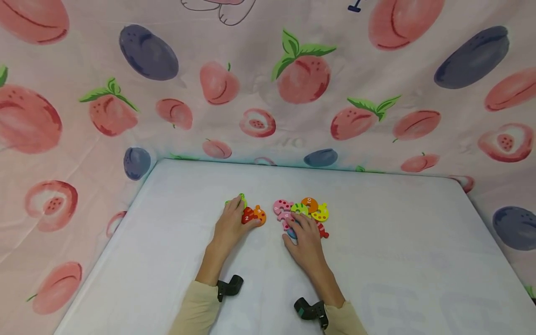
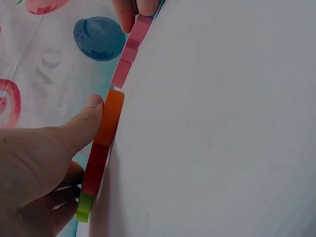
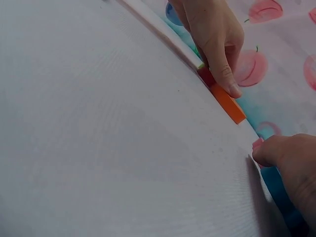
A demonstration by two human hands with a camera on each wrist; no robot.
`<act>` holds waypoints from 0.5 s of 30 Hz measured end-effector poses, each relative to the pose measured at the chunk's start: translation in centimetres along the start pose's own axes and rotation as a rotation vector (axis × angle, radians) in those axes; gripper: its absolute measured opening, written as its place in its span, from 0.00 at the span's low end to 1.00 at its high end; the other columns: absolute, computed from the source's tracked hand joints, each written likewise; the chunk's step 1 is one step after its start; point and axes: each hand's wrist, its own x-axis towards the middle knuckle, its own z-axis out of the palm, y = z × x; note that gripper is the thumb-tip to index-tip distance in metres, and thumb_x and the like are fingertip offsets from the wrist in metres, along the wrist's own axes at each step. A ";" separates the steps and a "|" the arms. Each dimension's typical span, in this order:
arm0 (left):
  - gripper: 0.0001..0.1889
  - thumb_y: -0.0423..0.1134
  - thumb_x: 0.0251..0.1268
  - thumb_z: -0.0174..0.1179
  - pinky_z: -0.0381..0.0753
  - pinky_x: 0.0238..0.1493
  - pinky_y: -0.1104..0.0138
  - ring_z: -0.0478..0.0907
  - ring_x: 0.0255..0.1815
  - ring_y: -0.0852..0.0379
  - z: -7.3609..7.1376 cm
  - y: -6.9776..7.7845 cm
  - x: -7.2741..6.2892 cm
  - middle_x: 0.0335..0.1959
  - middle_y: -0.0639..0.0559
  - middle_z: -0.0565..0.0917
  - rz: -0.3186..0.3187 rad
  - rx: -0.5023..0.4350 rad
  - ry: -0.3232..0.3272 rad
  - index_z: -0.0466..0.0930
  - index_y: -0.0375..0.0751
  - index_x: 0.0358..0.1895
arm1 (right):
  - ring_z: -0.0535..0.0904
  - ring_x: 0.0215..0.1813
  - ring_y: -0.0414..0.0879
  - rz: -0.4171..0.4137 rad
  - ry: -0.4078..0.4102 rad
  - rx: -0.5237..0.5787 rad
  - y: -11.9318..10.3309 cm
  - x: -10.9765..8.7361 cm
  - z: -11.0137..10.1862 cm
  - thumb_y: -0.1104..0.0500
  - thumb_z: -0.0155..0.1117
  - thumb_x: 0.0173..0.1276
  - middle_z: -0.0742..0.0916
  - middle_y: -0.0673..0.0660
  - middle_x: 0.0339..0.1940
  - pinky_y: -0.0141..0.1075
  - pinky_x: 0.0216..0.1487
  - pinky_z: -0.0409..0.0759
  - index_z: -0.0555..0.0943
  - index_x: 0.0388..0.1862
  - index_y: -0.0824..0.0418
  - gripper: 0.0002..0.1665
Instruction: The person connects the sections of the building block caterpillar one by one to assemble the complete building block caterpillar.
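Seemingly to steady them, the left hand (image 1: 229,223) spans the green piece (image 1: 244,203), red piece (image 1: 248,214) and orange piece (image 1: 261,217) on the table (image 1: 398,232), fingers extended. Their row's long axis slants far-left to near-right; the orange piece's knob (image 1: 257,207) points far. Right, the right hand (image 1: 306,239) partly covers the blue piece (image 1: 291,233); I cannot tell whether it grips.

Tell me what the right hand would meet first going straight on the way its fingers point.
Probably the striped green piece just ahead of the right hand, though depth is hard to judge.
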 end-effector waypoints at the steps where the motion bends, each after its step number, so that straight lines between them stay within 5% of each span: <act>1: 0.44 0.55 0.56 0.68 0.69 0.70 0.54 0.60 0.75 0.45 -0.1 0.0 0.0 0.75 0.42 0.62 -0.002 -0.010 -0.011 0.63 0.33 0.71 | 0.66 0.70 0.56 0.001 -0.003 -0.003 0.0 0.0 0.0 0.53 0.70 0.60 0.77 0.57 0.67 0.59 0.68 0.68 0.80 0.60 0.57 0.27; 8: 0.39 0.50 0.61 0.64 0.60 0.75 0.54 0.55 0.78 0.46 -0.6 -0.5 0.0 0.77 0.43 0.59 0.016 -0.028 -0.051 0.62 0.33 0.71 | 0.66 0.72 0.55 -0.010 -0.038 0.002 -0.2 0.0 -0.2 0.52 0.72 0.58 0.76 0.56 0.68 0.58 0.68 0.69 0.80 0.60 0.57 0.30; 15: 0.28 0.40 0.66 0.61 0.63 0.74 0.54 0.60 0.76 0.44 -1.1 -0.4 -0.2 0.74 0.40 0.64 0.091 0.023 -0.025 0.69 0.29 0.66 | 0.70 0.71 0.50 -0.076 -0.119 0.048 -0.3 -0.2 -0.4 0.52 0.73 0.58 0.78 0.52 0.67 0.52 0.73 0.67 0.80 0.57 0.56 0.28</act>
